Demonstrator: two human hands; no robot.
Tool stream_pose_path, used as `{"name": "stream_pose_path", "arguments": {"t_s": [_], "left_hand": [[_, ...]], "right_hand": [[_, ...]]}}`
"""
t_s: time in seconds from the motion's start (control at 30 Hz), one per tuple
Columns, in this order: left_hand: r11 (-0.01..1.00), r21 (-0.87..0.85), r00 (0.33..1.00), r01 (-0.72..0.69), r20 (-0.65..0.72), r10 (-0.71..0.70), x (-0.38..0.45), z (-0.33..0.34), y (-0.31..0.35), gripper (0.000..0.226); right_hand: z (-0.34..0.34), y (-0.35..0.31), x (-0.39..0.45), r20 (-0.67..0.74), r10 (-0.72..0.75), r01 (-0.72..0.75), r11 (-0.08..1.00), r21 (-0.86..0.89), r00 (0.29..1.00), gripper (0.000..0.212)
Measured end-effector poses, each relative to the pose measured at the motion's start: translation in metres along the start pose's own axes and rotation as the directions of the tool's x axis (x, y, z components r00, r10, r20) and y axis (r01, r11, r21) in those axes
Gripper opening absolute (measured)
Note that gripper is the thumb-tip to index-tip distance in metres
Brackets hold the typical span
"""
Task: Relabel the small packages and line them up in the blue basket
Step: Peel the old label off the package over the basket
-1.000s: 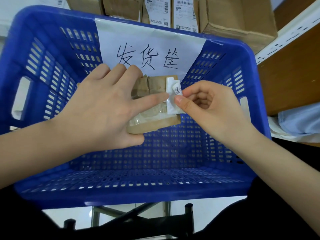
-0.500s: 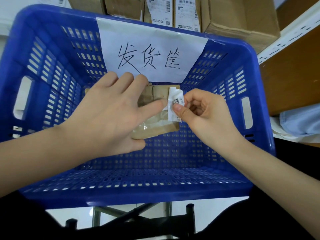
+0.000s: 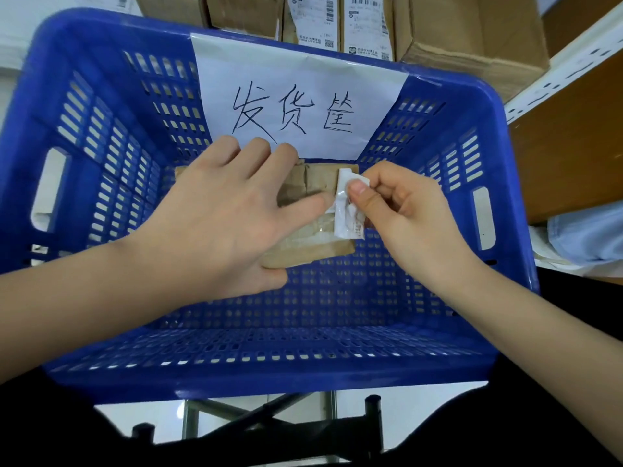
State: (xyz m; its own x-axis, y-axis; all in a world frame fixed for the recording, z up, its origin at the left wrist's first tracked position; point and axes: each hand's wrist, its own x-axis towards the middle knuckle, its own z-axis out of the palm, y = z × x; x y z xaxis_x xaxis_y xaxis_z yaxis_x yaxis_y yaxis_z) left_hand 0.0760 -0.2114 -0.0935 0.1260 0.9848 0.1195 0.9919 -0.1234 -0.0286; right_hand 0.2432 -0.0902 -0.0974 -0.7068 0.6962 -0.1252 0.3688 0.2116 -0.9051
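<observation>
A small brown cardboard package (image 3: 313, 246) lies flat on the floor of the blue basket (image 3: 101, 136), near its far wall. My left hand (image 3: 222, 217) rests spread on top of the package, fingers straight, index finger pointing at the label. A crumpled white label (image 3: 347, 210) curls up off the package's right end. My right hand (image 3: 401, 214) pinches that label between thumb and fingers. Most of the package's left half is hidden under my left hand.
A white paper sign (image 3: 296, 106) with handwritten characters hangs on the basket's far wall. Labelled cardboard boxes (image 3: 364, 21) stand behind the basket. A wooden shelf (image 3: 566, 136) rises at the right. A black metal stand (image 3: 269, 419) shows below the basket.
My right hand has peeled the label further off the package's right end, and the label is more crumpled. My left hand stays pressed on the package.
</observation>
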Motion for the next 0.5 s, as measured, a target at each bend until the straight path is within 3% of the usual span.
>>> {"name": "stream_pose_path", "arguments": {"t_s": [0.17, 0.3, 0.5], "left_hand": [[0.999, 0.000, 0.999, 0.044, 0.000, -0.044, 0.001, 0.000, -0.006, 0.073], [0.998, -0.001, 0.998, 0.055, 0.007, -0.055, 0.003, 0.000, -0.009, 0.075], [0.999, -0.023, 0.999, 0.041, -0.032, -0.041, 0.001, 0.000, -0.011, 0.071]], "right_hand": [[-0.003, -0.004, -0.001, 0.058, 0.009, -0.006, 0.999, -0.045, 0.998, 0.015], [-0.002, -0.004, -0.001, 0.023, 0.005, -0.004, 0.999, -0.040, 1.000, 0.019], [-0.011, -0.001, 0.002, 0.087, 0.111, -0.130, 0.959, 0.251, 0.990, 0.016]]}}
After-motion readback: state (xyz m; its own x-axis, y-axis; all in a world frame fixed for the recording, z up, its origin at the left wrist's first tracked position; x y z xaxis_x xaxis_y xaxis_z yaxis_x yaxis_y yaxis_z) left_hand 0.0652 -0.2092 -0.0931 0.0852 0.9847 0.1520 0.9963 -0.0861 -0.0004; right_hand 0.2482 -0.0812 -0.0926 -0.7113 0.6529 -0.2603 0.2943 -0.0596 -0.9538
